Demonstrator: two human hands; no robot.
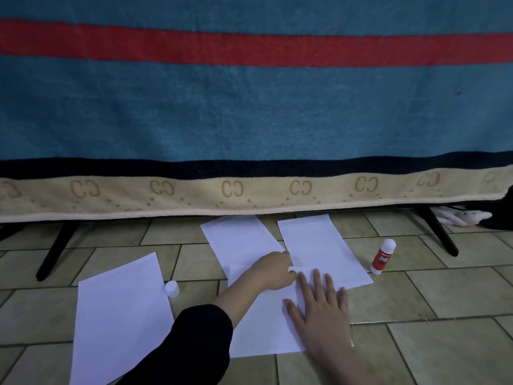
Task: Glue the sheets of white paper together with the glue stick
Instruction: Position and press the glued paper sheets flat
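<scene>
Person kneels on tiled floor [416,295], pressing sheets together. Right hand [322,312] lies flat, fingers straight and spread, on the near sheet [258,329]. Left hand [273,270], black sleeve, has fingers curled down on the seam where the near sheet meets the far-right sheet [319,245]; can't tell if it pinches an edge or just presses. Far-left sheet [238,240] partly under them; a spare sheet [119,315] lies apart to the left. Glue stick [383,255] stands upright right of the sheets, red label, white dome showing; its white cap [172,289] sits near the spare sheet. Paper looks thin, floppy, creases easily, likely slides on glossy tile, so best handled by flat palm pressure, lifting at corners. Stick is rigid, light; grab round barrel.
</scene>
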